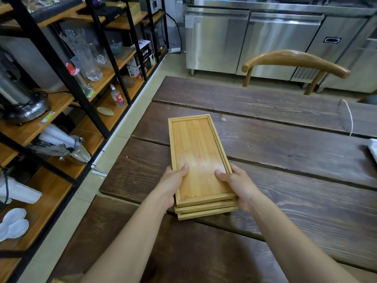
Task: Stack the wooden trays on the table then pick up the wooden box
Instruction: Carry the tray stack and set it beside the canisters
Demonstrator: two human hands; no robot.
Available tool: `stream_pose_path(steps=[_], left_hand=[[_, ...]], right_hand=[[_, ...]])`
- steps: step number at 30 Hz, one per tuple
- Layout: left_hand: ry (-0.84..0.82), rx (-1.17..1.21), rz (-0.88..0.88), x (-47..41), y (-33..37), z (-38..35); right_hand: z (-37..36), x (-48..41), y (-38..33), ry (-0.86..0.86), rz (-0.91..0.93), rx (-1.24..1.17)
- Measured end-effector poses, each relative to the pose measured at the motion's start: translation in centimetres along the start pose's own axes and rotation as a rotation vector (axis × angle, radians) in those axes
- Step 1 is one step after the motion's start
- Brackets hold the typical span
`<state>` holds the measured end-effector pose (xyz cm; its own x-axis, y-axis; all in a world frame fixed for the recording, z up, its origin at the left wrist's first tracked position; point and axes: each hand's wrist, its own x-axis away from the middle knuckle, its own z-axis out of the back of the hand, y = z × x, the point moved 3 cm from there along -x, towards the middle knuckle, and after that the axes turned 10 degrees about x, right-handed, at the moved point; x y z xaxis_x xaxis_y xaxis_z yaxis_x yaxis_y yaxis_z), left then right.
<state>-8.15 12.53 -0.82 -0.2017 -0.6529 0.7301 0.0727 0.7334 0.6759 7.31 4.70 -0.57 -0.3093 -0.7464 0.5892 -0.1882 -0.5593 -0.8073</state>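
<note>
Your left hand (173,180) and right hand (237,183) clamp the near end of the stack of wooden trays (199,158) from either side, thumbs laid over the rim onto the top tray's floor and the other fingers tucked along the outer edges. The stack sits on the table (285,160) straight ahead of you, its long axis running away from your body and tilting slightly left, the lower trays jutting a little at the near edge. The wooden box is nowhere in view, so neither hand can be called nearer to it.
</note>
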Motion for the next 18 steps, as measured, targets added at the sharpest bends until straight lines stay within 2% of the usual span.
stream_pose_path(steps=[4, 9, 18], left_hand=[[-0.026, 0.103, -0.063, 0.5, -1.0, -1.6], [-0.068, 0.091, -0.078, 1.5, -2.9, -5.7], [-0.229, 0.001, -0.051, 3.7, -8.6, -17.7]], right_hand=[[1.8, 0.4, 0.3, 0.017, 0.014, 0.032], [6.3, 1.9, 1.5, 0.069, 0.006, 0.057], [18.4, 7.5, 5.7, 0.293, -0.044, -0.002]])
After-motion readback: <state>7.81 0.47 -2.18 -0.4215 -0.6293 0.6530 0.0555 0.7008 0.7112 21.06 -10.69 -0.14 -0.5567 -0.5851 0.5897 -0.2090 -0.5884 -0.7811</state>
